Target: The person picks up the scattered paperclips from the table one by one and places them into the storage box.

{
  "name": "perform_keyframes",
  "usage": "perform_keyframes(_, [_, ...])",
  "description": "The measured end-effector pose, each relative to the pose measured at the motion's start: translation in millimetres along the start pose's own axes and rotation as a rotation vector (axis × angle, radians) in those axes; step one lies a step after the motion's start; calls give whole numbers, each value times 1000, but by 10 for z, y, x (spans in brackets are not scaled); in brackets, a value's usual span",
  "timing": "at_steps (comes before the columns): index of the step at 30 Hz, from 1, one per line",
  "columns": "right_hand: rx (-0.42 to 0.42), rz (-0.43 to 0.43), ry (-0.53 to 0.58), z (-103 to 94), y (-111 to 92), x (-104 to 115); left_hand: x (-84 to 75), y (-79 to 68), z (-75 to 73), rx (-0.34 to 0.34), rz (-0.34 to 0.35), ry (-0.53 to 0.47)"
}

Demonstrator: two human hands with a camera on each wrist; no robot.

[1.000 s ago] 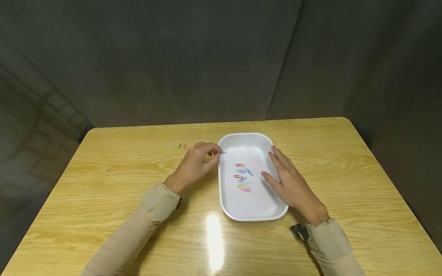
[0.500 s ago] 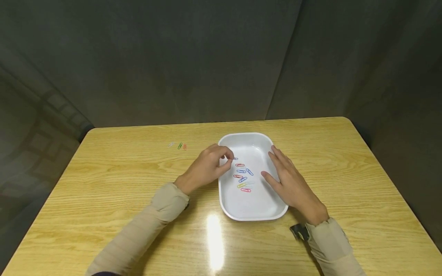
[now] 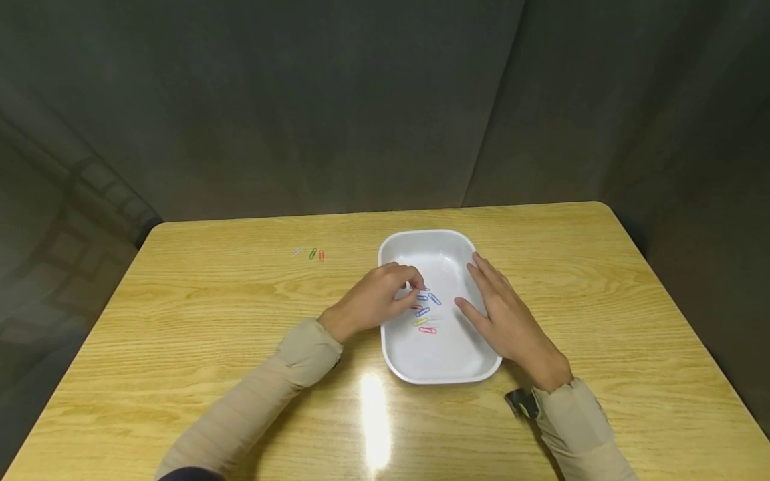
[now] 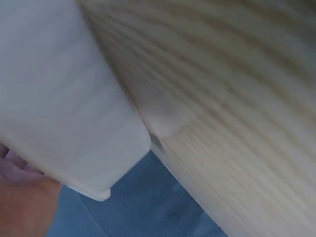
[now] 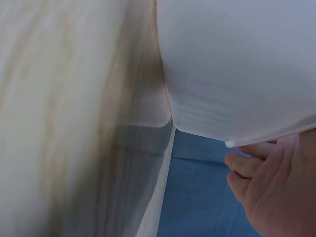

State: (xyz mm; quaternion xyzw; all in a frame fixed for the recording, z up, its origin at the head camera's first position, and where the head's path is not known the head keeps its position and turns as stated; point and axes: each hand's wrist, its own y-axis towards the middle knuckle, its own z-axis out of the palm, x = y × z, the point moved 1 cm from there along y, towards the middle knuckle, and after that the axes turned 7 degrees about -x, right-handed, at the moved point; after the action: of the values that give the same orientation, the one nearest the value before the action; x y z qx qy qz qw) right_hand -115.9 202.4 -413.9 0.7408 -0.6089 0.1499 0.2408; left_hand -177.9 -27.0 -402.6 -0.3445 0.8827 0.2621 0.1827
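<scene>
Several coloured paper clips lie in a white tray [image 3: 448, 357], among them a blue clip [image 3: 435, 299], a yellow clip [image 3: 420, 322] and a pink clip [image 3: 428, 330]. Over the tray's left side, my left hand [image 3: 375, 300] pinches a small paper clip between thumb and forefinger; only its end shows by the fingertips, close over the other clips, and some of those are partly covered. My right hand [image 3: 505, 321] rests on the tray's right rim, fingers extended along it and thumb reaching inside. Both wrist views show the tray's outer wall beside part of a hand.
Left of the tray, toward the table's far edge, lie a white clip [image 3: 297, 251], a green clip [image 3: 313, 254] and a red clip [image 3: 321, 255]. The wooden table [image 3: 252, 294] ends at a dark curtain [image 3: 301, 113] behind.
From the tray's left rim, my left hand has moved right and toward me, carrying the pinched paper clip over the clips inside. My right hand has stayed on the tray.
</scene>
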Motion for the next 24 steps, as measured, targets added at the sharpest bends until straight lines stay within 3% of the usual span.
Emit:
perform_keyframes(12, [15, 18, 0, -7, 3, -7, -19, 26, 81, 47, 13, 52])
perform_keyframes(24, [1, -4, 3, 1, 1, 6, -22, 5, 100, 10, 46, 120])
